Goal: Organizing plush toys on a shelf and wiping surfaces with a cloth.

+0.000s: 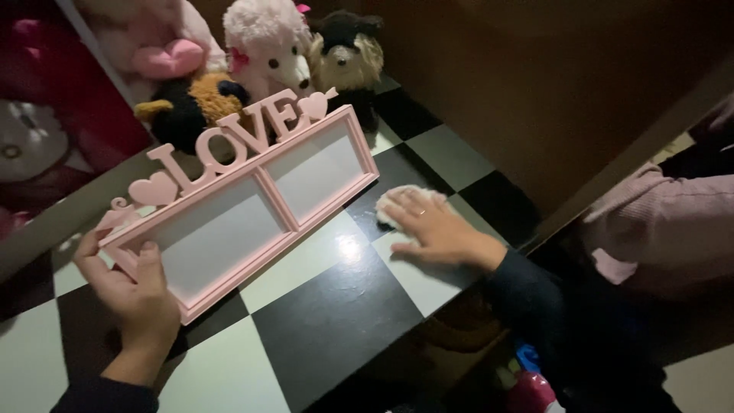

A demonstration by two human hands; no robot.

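Gripping the pink double photo frame point(245, 203) by its lower corner, the left hand point(134, 294) tilts it clear of the checkered tabletop point(336, 313) while the right hand point(436, 229) presses flat, fingers spread, on a white cloth point(394, 203).

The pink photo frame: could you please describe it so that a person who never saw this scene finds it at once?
Look at the black-and-white checkered surface. At its left side the left hand grips the lower end of a long pink photo frame, lifted at a slant. Unlike the plush toys behind it, it is flat and rigid, with two blank windows and cut-out letters and hearts along its top edge.
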